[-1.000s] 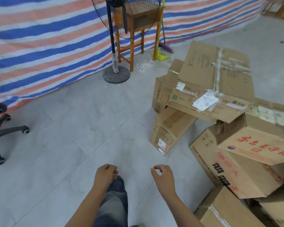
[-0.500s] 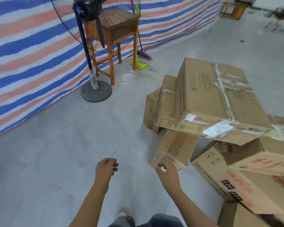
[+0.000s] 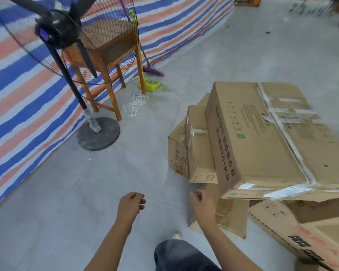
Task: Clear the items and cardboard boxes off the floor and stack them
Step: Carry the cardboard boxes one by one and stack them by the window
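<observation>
The large brown cardboard box (image 3: 262,137), sealed with a strip of clear tape and bearing white labels along its near edge, lies tilted on top of a heap of boxes at the right of my view. Against its left side lean two narrower brown cartons (image 3: 199,145), standing on end on the floor. Beneath its near edge sits a small plain cardboard box (image 3: 231,216), and to the right of that a long carton printed in red and black characters (image 3: 301,237).

My right hand (image 3: 203,204) is in front of the small box's left edge, fingers loosely curled and holding nothing; whether it touches the cardboard I cannot tell. My left hand (image 3: 131,204) hangs over bare floor, well apart from the heap, fingers likewise slackly curled and empty.

All of this rests on a grey tiled floor (image 3: 86,192). Farther left stands a black pedestal fan (image 3: 67,36) on a round base, just in front of an orange wooden stool (image 3: 114,102). Beside the stool lie a scatter of white scraps (image 3: 135,106), a yellow-green dustpan (image 3: 149,84) and a purple broom head (image 3: 153,70). A blue, orange and white striped tarpaulin (image 3: 18,114) closes the background.
</observation>
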A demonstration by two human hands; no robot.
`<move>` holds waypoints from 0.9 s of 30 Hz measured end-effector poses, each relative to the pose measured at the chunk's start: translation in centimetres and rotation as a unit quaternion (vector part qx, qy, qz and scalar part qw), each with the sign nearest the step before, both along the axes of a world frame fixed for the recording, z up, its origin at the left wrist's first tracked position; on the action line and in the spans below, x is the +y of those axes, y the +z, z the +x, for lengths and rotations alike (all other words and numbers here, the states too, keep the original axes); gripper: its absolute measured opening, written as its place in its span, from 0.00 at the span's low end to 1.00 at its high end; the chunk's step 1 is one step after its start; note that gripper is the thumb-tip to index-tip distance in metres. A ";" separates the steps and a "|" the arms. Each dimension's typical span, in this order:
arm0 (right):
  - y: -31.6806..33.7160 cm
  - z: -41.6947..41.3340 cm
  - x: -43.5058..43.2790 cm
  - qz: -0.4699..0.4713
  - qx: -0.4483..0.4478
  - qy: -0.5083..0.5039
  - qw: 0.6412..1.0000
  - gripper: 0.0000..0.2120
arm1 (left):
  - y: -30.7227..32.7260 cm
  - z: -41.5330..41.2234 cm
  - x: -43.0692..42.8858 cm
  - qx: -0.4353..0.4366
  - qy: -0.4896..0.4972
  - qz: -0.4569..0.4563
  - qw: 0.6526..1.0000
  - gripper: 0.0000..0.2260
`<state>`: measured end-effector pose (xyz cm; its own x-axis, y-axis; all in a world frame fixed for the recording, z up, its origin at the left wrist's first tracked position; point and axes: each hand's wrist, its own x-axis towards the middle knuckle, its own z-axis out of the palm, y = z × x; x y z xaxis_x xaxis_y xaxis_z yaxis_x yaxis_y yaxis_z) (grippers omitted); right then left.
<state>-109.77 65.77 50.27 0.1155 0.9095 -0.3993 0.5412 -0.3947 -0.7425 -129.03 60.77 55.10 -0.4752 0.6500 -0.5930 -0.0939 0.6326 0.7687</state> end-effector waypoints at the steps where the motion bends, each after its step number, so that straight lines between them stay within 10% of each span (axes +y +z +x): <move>1: 0.4 -1.2 1.7 0.008 0.006 0.015 1.000 0.15 | 0.3 -0.7 1.5 0.008 -0.004 0.006 1.000 0.07; 19: 2.4 -5.6 15.9 0.041 -0.105 -0.214 0.970 0.17 | -1.4 -4.8 28.0 -0.017 -0.298 -0.012 0.954 0.08; 27: 4.8 -7.3 15.3 0.062 -0.128 -0.575 0.805 0.17 | 1.2 -4.4 41.3 0.012 -0.465 0.072 0.882 0.05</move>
<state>-117.06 81.07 55.12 0.9748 0.1721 -0.1417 0.0122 -0.6757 -0.7371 -133.42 102.07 56.29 0.2916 0.8336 -0.4691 0.4313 0.3232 0.8423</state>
